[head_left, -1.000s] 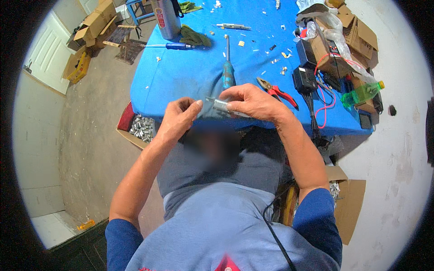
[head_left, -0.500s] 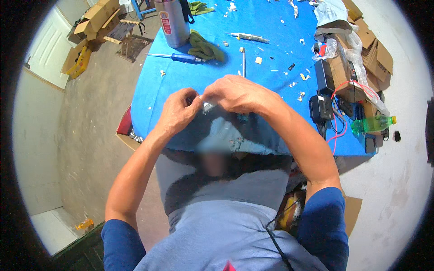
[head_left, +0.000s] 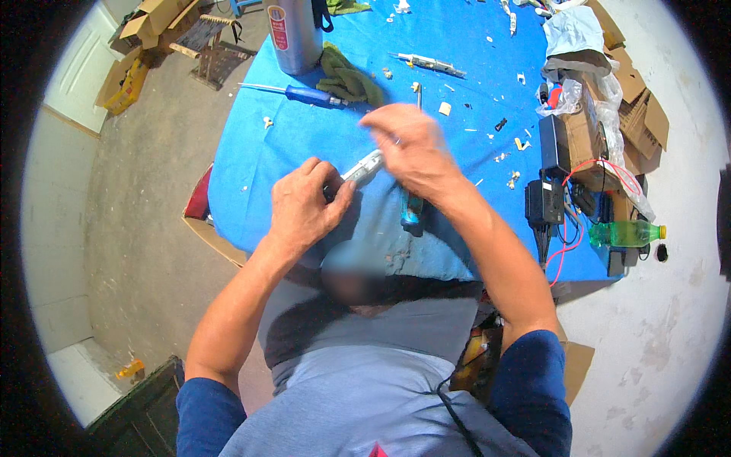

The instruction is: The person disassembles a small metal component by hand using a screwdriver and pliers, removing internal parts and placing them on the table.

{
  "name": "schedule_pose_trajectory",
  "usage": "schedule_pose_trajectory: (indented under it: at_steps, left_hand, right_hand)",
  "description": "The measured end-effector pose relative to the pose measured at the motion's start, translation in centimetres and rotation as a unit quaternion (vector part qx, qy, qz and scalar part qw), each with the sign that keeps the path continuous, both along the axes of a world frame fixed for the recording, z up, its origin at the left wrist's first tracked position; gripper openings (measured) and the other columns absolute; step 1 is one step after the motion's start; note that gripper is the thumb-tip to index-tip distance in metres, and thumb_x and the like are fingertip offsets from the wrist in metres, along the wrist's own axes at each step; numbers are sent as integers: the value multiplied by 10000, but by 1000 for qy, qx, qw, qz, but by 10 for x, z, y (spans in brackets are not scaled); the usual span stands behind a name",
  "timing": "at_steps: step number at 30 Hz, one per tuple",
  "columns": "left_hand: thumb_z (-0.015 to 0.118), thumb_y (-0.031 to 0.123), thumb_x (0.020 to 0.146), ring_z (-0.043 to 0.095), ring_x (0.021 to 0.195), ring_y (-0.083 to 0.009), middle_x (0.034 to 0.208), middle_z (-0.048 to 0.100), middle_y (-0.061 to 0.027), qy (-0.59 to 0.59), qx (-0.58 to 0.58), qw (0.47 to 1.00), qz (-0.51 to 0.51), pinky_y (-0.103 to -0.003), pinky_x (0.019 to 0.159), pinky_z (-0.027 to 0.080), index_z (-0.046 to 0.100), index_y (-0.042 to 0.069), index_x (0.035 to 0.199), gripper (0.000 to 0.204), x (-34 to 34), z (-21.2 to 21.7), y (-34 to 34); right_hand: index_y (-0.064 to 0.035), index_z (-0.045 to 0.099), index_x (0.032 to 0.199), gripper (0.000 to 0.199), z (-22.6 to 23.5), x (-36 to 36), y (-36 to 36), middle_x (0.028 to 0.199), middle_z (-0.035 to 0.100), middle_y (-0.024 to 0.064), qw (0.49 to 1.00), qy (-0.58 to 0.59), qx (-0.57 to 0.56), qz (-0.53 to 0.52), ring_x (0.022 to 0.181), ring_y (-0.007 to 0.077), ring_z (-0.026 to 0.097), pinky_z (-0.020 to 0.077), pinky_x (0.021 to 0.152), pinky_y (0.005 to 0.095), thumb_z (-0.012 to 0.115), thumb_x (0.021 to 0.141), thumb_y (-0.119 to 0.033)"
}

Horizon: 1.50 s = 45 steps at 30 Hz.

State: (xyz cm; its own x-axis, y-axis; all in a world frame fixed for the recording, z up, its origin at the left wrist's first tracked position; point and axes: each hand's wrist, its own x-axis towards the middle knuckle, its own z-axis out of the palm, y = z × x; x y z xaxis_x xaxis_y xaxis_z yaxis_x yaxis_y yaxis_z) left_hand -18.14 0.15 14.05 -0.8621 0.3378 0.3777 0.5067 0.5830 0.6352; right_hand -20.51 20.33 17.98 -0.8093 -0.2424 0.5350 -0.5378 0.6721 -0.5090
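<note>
Head view: a person bends over a blue-covered worktop [head_left: 304,145], both bare hands meeting above its near edge. The left hand [head_left: 304,206] is clenched around one small white, oblong device [head_left: 364,166], which juts from the grip toward 2 o'clock, just above the cloth at the worktop's near middle. The right hand [head_left: 407,145] hangs over the device's far end, fingers curled downward; whether they pinch it cannot be told.

One teal-handled tool [head_left: 411,209] lies partly under the right wrist, at 5 o'clock from the device. One blue-handled screwdriver [head_left: 301,93] lies at 11 o'clock, beside one crumpled green rag [head_left: 346,76], with one steel flask [head_left: 293,30] standing beyond them at 11 o'clock. One slim white tool [head_left: 426,65] rests at 1 o'clock among scattered white scraps.

At 3 o'clock, along the worktop's right edge, sit two black power bricks [head_left: 550,171], red wire [head_left: 601,167], one green plastic bottle [head_left: 624,232] lying on its side, and one clear bag [head_left: 575,38] over cardboard boxes [head_left: 632,99].
</note>
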Motion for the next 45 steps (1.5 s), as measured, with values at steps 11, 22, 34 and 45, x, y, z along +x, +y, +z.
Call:
schedule_pose_trajectory:
  at_steps: [11,22,34,45]
  left_hand:
    - [749,201,811,590,569,-235,670,606,-114,-33,48,998,37,-324,547,467,621,32,777,215,3,1,2]
    - [731,216,818,604,617,-278,733,615,-129,15,7,998,56,-370,578,471,619,33,808,216,10,4,4]
    - [712,248,839,603,654,-306,757,602,-132,14,-19,998,66,-393,605,473,614,35,834,235,8,1,5]
    - [741,302,787,589,709,-323,804,564,-125,39,-98,994,31,-426,618,471,618,42,866,298,8,5,10]
  right_hand:
    - [32,502,1239,652,-5,78,-7,1025,597,239,946,-173,61,-268,899,426,625,507,752,506,745,791,-375]
    - [77,598,1082,422,11,84,22,783,620,134,894,-356,-17,-272,662,238,602,494,626,388,672,784,-213]
    - [-23,580,1274,402,52,207,68,864,638,53,857,-368,-304,-195,644,64,559,416,492,203,608,917,-206]
    - [-8,643,1197,364,34,221,58,1089,674,132,893,-343,-228,-182,1014,203,637,486,893,321,641,836,-53]
